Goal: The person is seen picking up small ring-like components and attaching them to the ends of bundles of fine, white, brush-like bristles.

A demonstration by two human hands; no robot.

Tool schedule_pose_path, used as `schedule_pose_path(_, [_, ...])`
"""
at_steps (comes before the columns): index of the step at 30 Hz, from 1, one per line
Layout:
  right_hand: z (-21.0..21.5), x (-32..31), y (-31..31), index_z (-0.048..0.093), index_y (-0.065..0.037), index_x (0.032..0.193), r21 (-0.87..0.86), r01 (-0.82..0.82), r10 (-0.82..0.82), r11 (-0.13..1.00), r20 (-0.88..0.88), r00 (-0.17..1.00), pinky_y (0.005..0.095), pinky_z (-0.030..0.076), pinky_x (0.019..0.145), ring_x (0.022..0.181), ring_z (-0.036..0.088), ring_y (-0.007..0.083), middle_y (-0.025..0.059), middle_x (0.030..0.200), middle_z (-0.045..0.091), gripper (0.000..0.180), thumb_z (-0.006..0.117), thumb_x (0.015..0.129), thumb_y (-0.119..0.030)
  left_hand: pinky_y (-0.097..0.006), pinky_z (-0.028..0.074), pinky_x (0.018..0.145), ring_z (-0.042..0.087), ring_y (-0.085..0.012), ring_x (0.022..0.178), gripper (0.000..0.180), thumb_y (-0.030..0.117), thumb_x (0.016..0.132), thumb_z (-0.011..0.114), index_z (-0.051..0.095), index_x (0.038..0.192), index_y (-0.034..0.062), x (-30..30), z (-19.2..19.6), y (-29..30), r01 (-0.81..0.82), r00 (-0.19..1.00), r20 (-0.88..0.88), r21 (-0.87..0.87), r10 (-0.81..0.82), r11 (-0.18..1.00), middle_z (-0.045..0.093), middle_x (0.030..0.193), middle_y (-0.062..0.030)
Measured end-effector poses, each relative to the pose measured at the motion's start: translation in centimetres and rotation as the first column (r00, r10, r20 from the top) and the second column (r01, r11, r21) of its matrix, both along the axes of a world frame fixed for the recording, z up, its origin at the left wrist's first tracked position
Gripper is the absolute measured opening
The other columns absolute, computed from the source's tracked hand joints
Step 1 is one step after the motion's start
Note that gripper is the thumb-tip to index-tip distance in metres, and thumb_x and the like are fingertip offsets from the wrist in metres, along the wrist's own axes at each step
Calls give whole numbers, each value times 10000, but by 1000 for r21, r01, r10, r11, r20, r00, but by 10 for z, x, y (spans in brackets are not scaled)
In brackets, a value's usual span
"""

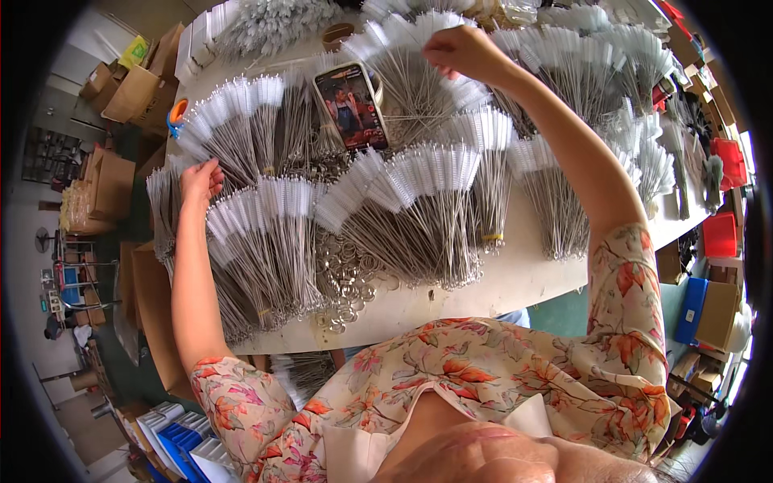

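Observation:
Many thin wire-handled cleaning brushes with white bristle heads lie in fanned bundles on the table point(531, 278). My left hand point(201, 179) is at the left side, fingers curled closed beside the bristle heads of a left-hand bundle point(233, 113); what it pinches, if anything, is hidden. Stretched to the far side, my right hand point(460, 53) is also closed, over a far bundle of brushes point(411, 80); I cannot make out anything in its fingers. Nearer me lie a left bundle point(270, 249) and a middle bundle point(427, 209). Loose metal rings point(346, 282) are heaped between them.
A phone point(351, 106) with a lit screen leans upright among the bundles. An orange and blue ring-shaped item point(177, 117) sits at the left edge. More brushes point(572, 72) fill the far right. Cardboard boxes point(109, 185) stand left, red bins point(721, 233) right.

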State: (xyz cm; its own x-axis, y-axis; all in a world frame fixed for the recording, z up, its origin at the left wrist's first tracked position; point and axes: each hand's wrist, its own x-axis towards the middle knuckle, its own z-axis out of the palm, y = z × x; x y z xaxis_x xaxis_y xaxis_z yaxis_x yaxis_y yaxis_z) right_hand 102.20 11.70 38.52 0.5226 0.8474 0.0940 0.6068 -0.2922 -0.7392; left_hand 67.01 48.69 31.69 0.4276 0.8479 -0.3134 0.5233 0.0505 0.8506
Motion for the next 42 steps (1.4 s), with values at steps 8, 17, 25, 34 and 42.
schedule_pose_path(8, [-52, 10, 87, 671, -146, 834, -257, 224, -107, 940, 401, 910, 366, 506, 717, 791, 638, 268, 84, 810, 661, 314, 645, 648, -397, -244, 495, 527, 606, -120, 657, 136, 148, 851, 573, 570, 881, 15, -19, 32, -12, -76, 990, 142, 358, 27, 931, 630, 809, -72])
schedule_pose_path(17, [25, 39, 43, 584, -10, 812, 577, 233, -309, 783, 36, 951, 270, 483, 510, 526, 565, 164, 47, 628, 572, 213, 497, 806, -204, -294, 498, 604, 600, -183, 671, 288, 344, 821, 573, 619, 912, 74, 137, 74, -91, 335, 936, -17, 345, -351, 877, 594, 726, -74])
schedule_pose_path(25, [10, 121, -92, 620, -19, 783, 355, 368, -476, 859, 293, 829, 336, 446, 650, 698, 591, 196, 121, 658, 586, 219, 496, 758, -198, -465, 441, 810, 579, -397, 895, 224, 123, 731, 506, 637, 838, -23, 178, -22, -69, 729, 625, -759, 482, -184, 486, 616, 852, -245])
schedule_pose_path(34, [-36, 126, -128, 672, -115, 839, -269, 645, -406, 715, 592, 696, 408, 491, 743, 856, 626, 322, 153, 882, 649, 192, 602, 716, -245, -286, 440, 506, 572, -151, 567, 123, 168, 798, 561, 576, 817, 47, 158, 11, -46, 145, 988, -66, 670, -137, 728, 646, 723, -89])
schedule_pose_path(42, [-39, 157, -147, 669, -145, 814, 114, 780, -704, 615, 527, 477, 408, 501, 655, 752, 634, 322, 141, 807, 649, 192, 582, 732, -294, -141, 245, 407, 331, 0, 512, 235, 131, 905, 508, 547, 1092, -5, 84, 95, -172, 194, 820, 546, 16, -171, 981, 479, 737, 2])
